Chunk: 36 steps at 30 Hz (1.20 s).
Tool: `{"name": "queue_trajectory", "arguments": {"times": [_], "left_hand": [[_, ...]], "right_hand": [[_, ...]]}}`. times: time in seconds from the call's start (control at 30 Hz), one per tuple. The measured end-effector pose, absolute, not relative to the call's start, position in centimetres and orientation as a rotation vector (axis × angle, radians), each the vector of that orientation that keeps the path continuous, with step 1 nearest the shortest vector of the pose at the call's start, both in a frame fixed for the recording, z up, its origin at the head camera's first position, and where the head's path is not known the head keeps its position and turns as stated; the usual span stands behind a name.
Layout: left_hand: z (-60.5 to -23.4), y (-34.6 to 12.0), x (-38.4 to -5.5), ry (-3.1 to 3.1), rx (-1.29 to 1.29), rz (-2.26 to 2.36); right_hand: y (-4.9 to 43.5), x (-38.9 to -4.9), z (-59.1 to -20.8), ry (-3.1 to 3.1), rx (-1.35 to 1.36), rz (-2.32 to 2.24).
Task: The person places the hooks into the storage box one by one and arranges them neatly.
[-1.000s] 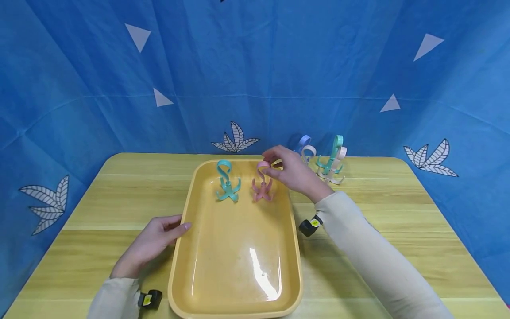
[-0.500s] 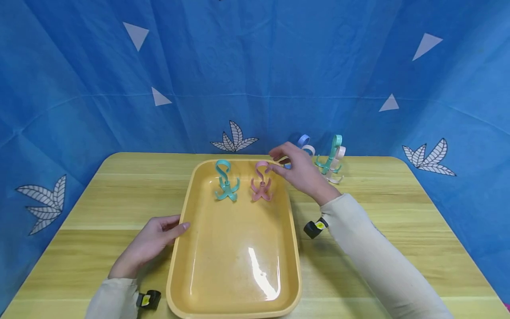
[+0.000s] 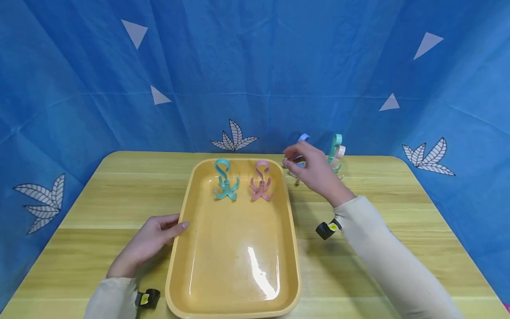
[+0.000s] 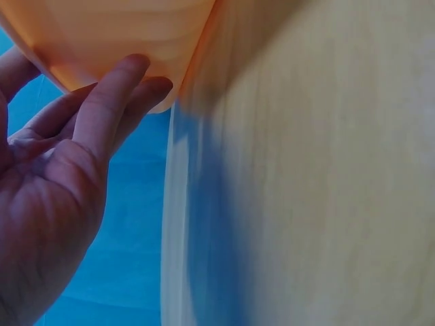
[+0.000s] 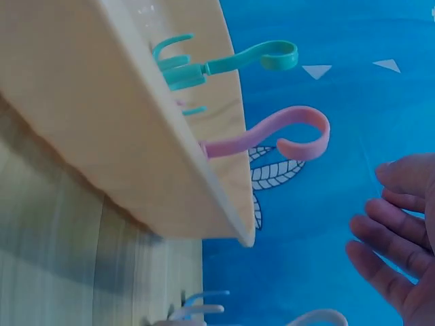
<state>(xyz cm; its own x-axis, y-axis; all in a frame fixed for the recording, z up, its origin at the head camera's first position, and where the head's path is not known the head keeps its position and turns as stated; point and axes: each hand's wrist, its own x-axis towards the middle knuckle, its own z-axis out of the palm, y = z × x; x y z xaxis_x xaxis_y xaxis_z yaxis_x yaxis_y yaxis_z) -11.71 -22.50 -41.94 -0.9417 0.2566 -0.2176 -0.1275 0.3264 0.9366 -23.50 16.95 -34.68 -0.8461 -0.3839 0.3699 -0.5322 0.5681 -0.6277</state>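
Step in hand (judged): a person is working between trips, with two hooks standing in the yellow tray [image 3: 231, 248] and others waiting outside it. The tray is lying on the wooden table [image 3: 99, 199], filling the lower centre of the head frame. Near its upper end, the teal hook [image 3: 227, 190] is standing upright on the left and the pink hook [image 3: 261, 191] upright on the right, well apart.

The left hand [image 3: 148, 238] is gripping the tray's left rim, thumb over the edge and fingers bearing on the outer wall, apparently steadying it. The right hand [image 3: 316, 170] is hovering just right of the tray's upper right corner, fingers loosely bent, holding nothing. Beyond it, right of upper centre, a blue hook [image 3: 304, 137], a green hook [image 3: 336, 144] and a white hook [image 3: 340, 153] are standing partly hidden; whether they are touching is unclear.

The next move is probably calling for a pinch on one upper loop, then a straight lift, lest neighbouring arms snag.
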Motion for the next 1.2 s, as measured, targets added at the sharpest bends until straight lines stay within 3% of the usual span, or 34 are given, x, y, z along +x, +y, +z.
{"name": "queue_trajectory", "arguments": {"times": [0.67,1.2], "left_hand": [[-41.7,-22.6,-11.6,2.267,0.153,1.639],[-42.1,-22.3,-11.8,2.198,0.12,1.714]], "right_hand": [[21.6,-24.8,-36.4,-2.503,0.514,0.982],[21.5,-26.7,-37.4,-2.644,0.441,1.034]]}}
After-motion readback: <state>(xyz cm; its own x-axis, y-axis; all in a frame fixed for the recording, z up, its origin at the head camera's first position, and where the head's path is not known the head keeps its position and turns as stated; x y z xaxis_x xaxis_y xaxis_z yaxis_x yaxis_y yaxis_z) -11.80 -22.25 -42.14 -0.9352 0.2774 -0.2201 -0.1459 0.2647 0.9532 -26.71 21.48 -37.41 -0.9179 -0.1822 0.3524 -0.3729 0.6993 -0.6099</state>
